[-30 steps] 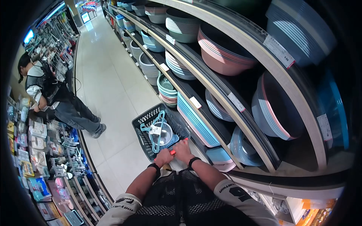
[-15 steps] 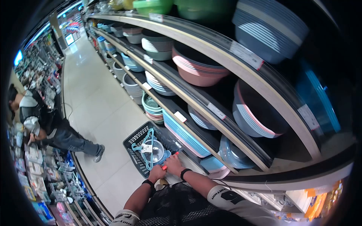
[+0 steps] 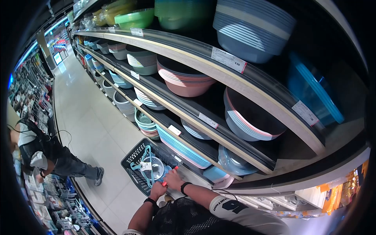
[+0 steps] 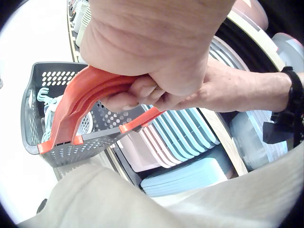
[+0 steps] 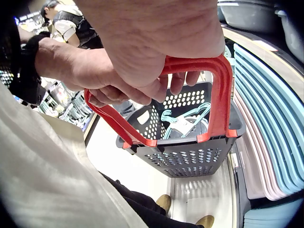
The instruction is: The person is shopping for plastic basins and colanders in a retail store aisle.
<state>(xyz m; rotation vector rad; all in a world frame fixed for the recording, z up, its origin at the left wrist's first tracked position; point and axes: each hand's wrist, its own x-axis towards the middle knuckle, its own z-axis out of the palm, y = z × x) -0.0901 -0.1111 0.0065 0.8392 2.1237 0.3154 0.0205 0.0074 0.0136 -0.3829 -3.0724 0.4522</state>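
With curled fingers my left hand point(image 3: 158, 190) grips the red handle point(image 4: 71, 107) of a dark grey perforated shopping basket point(image 5: 185, 159). Beside it my right hand point(image 3: 174, 181) holds the same handle, its fingers wrapped over the top bar in the right wrist view. Inside the basket lie light blue hangers point(image 3: 147, 152) with a white label point(image 5: 183, 125). Under them sits a round, see-through bowl-like item point(image 3: 157, 169), next to a blue piece partly hidden by the right hand. The basket is low, close in front of my body.
Shelves on the right carry stacked basins point(image 3: 184, 80), blue trays point(image 3: 182, 147) and price tags point(image 3: 229, 59). A person point(image 3: 58, 156) stands at the left by racks of packaged goods point(image 3: 58, 207). A tiled aisle point(image 3: 90, 117) runs ahead between them.
The head view has swung right, so shelves, basket and hands appear further left, the basket also lower. Both hands keep hold of the handle. The other person's arm has dropped lower.
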